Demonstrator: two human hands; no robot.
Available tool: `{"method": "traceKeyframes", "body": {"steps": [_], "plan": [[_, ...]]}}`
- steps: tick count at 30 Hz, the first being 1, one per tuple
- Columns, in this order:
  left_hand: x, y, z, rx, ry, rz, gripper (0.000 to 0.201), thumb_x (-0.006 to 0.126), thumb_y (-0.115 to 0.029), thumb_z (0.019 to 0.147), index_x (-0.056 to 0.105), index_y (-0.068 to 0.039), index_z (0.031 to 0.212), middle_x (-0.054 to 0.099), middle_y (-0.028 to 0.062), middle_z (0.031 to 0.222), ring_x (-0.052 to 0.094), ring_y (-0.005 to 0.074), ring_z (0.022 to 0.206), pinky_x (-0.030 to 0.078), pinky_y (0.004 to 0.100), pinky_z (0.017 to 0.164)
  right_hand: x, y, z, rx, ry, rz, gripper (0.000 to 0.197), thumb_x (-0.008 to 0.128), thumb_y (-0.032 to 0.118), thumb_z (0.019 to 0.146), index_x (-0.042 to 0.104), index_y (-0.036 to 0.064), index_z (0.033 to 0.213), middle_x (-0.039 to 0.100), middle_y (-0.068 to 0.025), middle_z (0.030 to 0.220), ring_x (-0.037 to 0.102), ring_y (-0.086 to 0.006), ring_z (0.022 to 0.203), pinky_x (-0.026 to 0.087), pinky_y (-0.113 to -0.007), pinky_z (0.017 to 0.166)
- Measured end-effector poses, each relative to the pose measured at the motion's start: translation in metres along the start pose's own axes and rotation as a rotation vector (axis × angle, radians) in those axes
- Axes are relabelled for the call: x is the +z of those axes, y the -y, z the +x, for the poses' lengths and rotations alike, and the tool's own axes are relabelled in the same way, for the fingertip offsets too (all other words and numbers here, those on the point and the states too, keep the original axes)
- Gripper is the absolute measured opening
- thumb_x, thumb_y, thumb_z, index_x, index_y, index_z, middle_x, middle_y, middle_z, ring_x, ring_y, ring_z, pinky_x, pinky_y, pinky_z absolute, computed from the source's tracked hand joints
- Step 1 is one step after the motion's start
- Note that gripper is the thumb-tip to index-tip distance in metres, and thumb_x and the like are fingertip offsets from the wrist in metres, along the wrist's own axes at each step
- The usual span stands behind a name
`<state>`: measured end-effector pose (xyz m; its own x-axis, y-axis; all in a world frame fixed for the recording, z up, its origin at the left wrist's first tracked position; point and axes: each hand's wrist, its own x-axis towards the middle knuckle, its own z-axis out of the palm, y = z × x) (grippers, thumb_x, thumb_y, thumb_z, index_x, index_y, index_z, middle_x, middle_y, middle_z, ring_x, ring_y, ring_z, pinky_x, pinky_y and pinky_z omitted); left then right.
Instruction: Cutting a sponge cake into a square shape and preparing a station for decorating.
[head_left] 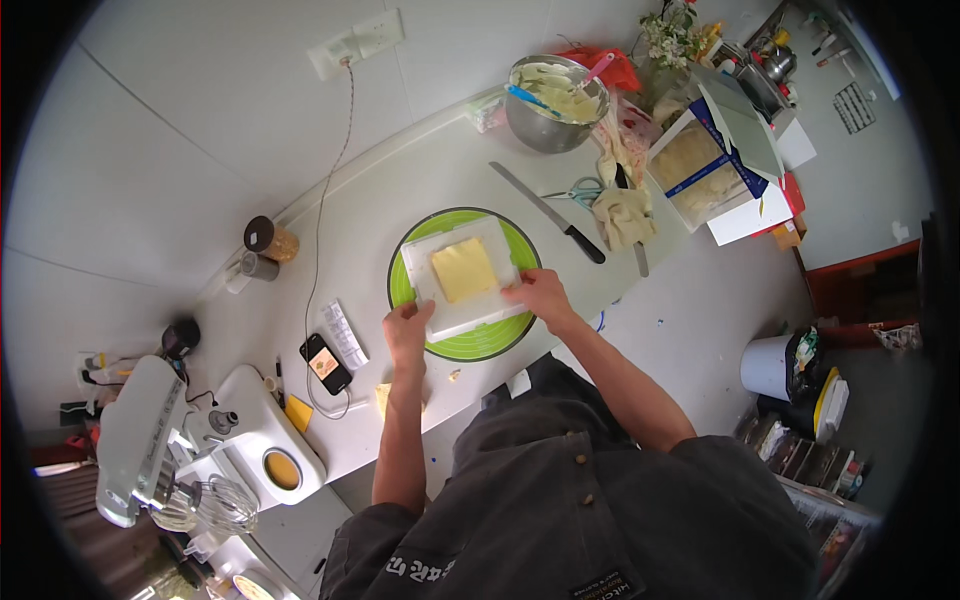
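The left hand (408, 325) is pinched on the white tray (470, 315) at its lower left, and the right hand (541, 297) on its right edge; the tray sits mid-frame on a round green mat (470, 348); a yellow square (464, 270) lies on it; a phone (325, 363) lies left of the middle.

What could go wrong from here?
If the left hand and right hand tip the white board, the yellow slab might slide, as nothing visible fastens it. The bare-bladed knife lies beyond the green mat on the right hand's side; a sideways swing might knock it.
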<state>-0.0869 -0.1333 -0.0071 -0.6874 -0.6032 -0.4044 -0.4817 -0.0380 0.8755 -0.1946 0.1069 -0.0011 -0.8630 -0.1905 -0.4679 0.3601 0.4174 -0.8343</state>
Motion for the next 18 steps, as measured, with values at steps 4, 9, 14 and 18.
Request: {"method": "traceKeyframes", "body": {"steps": [4,9,14,18], "plan": [[-0.007,-0.013,-0.011,-0.029,0.063,0.048,0.039,0.084,-0.021,0.082,0.074,0.01,0.104,0.071,0.006,0.087,0.058,0.0116,0.075,0.047,0.0293,0.067,-0.002,-0.009,-0.02,0.062,-0.032,0.083,0.05,0.085,0.031,0.069,0.075,-0.0051,0.103,0.075,-0.0139,0.092,0.072,-0.0228,0.083,0.056,-0.035,0.076],[0.007,-0.021,-0.054,0.031,0.027,0.003,0.051,0.084,-0.023,0.085,0.065,0.009,0.12,0.071,0.0116,0.097,0.061,0.0153,0.084,0.048,0.0303,0.075,-0.028,-0.031,-0.056,0.025,-0.026,0.173,0.042,0.09,0.027,0.076,0.071,-0.003,0.098,0.071,-0.0073,0.081,0.064,-0.0145,0.067,0.051,-0.031,0.063],[0.058,-0.028,-0.116,0.033,0.152,-0.024,0.049,0.083,-0.018,0.088,0.061,0.009,0.122,0.069,0.009,0.093,0.059,0.0136,0.085,0.046,0.029,0.075,-0.103,-0.059,-0.112,0.188,0.025,0.433,0.044,0.089,0.024,0.081,0.065,0.0017,0.111,0.07,-0.0043,0.091,0.063,-0.0102,0.078,0.047,-0.026,0.067],[0.144,-0.022,-0.164,0.09,0.281,0.057,0.047,0.083,-0.016,0.088,0.061,0.008,0.122,0.066,0.0051,0.087,0.056,0.0106,0.08,0.043,0.0276,0.07,-0.175,-0.113,-0.161,0.214,-0.024,0.712,0.045,0.084,0.014,0.086,0.063,0.0032,0.125,0.072,-0.0041,0.106,0.068,-0.0124,0.089,0.052,-0.026,0.075]]}}
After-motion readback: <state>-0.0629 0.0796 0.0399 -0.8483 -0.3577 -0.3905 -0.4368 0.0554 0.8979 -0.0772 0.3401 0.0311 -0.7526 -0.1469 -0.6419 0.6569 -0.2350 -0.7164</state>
